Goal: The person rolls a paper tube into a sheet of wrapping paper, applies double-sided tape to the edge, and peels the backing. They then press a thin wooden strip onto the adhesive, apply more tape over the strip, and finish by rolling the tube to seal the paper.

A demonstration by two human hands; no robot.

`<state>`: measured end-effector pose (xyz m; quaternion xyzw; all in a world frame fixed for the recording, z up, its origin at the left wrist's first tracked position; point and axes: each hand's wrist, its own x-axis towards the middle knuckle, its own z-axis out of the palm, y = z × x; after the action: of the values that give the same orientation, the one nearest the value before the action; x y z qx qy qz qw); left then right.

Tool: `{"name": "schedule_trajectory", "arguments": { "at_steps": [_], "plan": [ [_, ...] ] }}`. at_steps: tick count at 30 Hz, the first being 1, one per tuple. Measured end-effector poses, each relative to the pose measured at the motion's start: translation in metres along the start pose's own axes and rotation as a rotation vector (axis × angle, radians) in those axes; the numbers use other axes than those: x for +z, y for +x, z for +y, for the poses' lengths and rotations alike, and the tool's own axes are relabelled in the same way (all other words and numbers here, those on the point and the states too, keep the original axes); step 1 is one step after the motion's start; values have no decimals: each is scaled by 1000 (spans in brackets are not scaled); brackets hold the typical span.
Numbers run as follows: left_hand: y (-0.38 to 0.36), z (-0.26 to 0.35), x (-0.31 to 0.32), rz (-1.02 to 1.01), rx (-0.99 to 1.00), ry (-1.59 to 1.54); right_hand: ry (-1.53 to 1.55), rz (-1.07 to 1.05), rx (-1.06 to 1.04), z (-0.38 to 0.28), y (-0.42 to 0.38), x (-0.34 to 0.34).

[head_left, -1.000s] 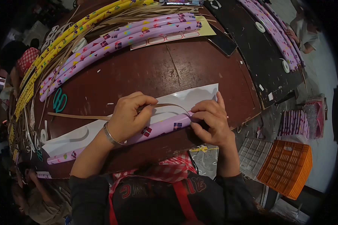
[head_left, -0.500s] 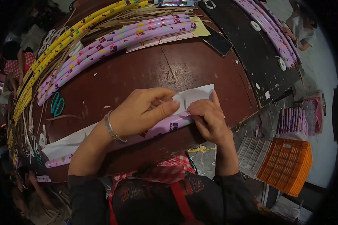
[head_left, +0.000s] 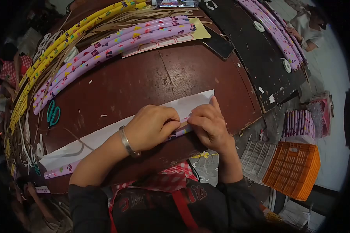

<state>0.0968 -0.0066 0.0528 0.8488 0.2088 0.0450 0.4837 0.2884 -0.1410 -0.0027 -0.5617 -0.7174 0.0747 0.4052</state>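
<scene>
A roll of purple patterned paper (head_left: 62, 171) lies along the table's near side, its white inner side (head_left: 112, 128) spread out behind it. My left hand (head_left: 153, 126), with a bracelet at the wrist, is closed over the roll, thumb and forefinger pinched on a narrow tan strip (head_left: 184, 124). Close to its right, my right hand (head_left: 210, 126) is curled round the roll near its right end, one finger raised toward the paper's corner. The roll is partly hidden under both hands and my left forearm. A thin brown strip (head_left: 76, 136) runs toward that forearm.
Purple rolls (head_left: 116, 46), yellow rolls (head_left: 72, 35), a label sheet (head_left: 159, 43) and a phone (head_left: 220, 44) lie farther back. Green scissors (head_left: 53, 113) are at the left. An orange crate (head_left: 293, 169) stands right of the table. Other people sit at the edges of view.
My left hand has come down onto the roll and its fingers have closed. The white paper now lies flatter, and the brown strip at the left has shifted. The view has moved slightly.
</scene>
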Motion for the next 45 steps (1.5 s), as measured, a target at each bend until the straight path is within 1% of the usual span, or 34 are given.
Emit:
{"name": "schedule_trajectory", "arguments": {
  "at_steps": [1,3,7,9,10,12,16,18,22,24,27,31,34,36,40,42,45],
  "plan": [
    [-4,-2,1,-3,2,-1,-3,1,2,0,0,0],
    [-14,-8,4,85,110,76,-13,-1,-8,0,1,-1],
    [-24,-10,3,34,47,53,0,-26,-4,0,2,-1],
    [-28,-14,1,122,88,90,25,-28,1,-1,4,-3],
    [-30,-16,0,122,89,89,24,-29,2,0,4,-4],
    [-36,-18,-1,277,33,171,31,4,11,0,3,-3],
    [-42,-24,3,348,44,242,13,53,56,-2,5,-2],
    [-42,-28,3,393,69,289,54,105,110,-2,5,-1],
    [-41,-30,4,424,90,342,31,125,127,-3,8,-1],
    [-41,-33,7,449,92,414,-101,136,132,-3,8,-4],
    [-40,-34,7,449,67,446,-95,136,169,-3,8,-6],
    [-39,-35,7,471,101,439,-121,158,228,3,7,-15],
    [-39,-34,6,483,88,423,-54,226,292,9,5,-22],
    [-39,-33,5,480,54,412,-79,213,441,9,8,-27],
    [-37,-36,6,507,72,372,-113,179,483,14,16,-35],
    [-38,-37,5,500,47,366,-109,122,506,19,19,-39],
    [-38,-37,4,516,39,370,-160,81,485,31,17,-40]
  ]
}}
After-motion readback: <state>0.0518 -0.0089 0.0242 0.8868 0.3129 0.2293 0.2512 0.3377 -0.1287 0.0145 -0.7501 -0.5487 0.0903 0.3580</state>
